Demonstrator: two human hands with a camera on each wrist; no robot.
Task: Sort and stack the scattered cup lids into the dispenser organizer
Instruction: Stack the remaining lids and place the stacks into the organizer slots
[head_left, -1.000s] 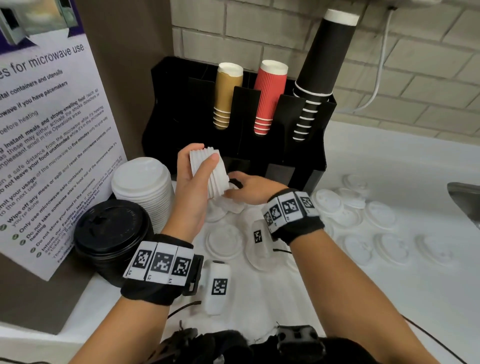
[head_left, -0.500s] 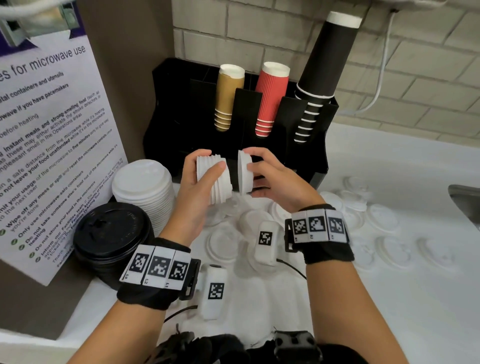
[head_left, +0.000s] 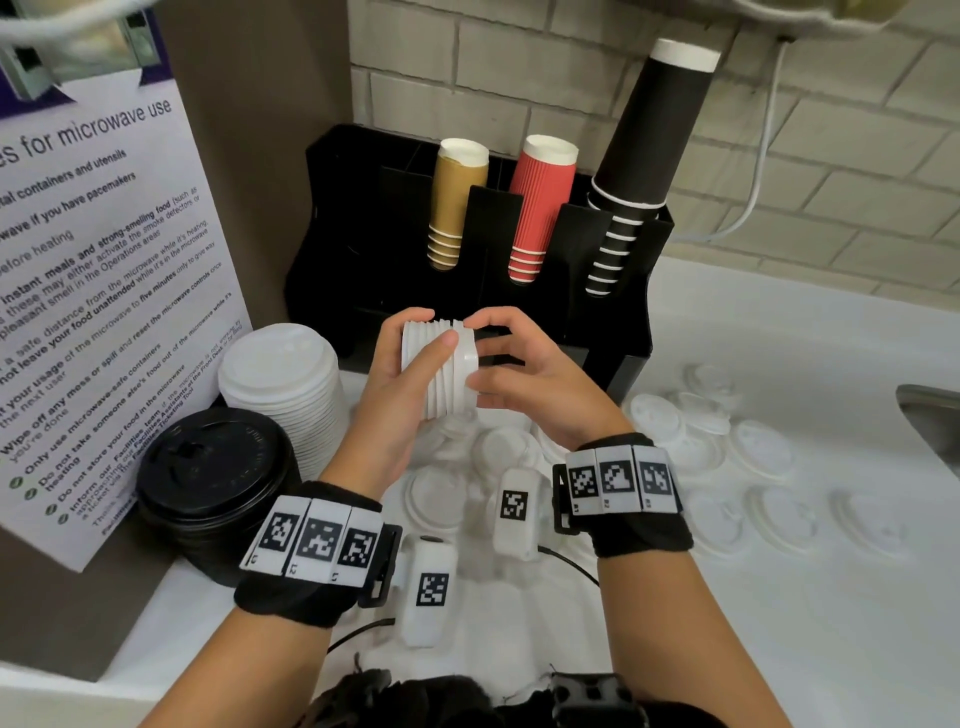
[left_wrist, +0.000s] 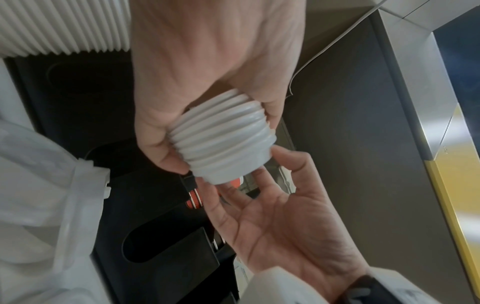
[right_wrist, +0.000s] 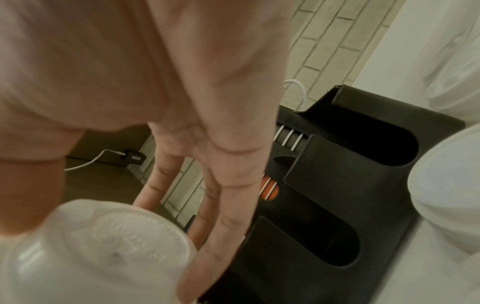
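Left hand (head_left: 400, 395) grips a nested stack of small white lids (head_left: 439, 371) sideways, thumb across its ribbed rims, in front of the black dispenser organizer (head_left: 631, 312). Right hand (head_left: 524, 379) has fingers loosely spread, fingertips touching the stack's outer end (the last lid sits flush). Loose white lids (head_left: 761, 449) lie scattered on the white counter (head_left: 779, 623). Beside the organizer stand a tall stack of larger white lids (head_left: 280, 374) and a stack of black lids (head_left: 218, 467).
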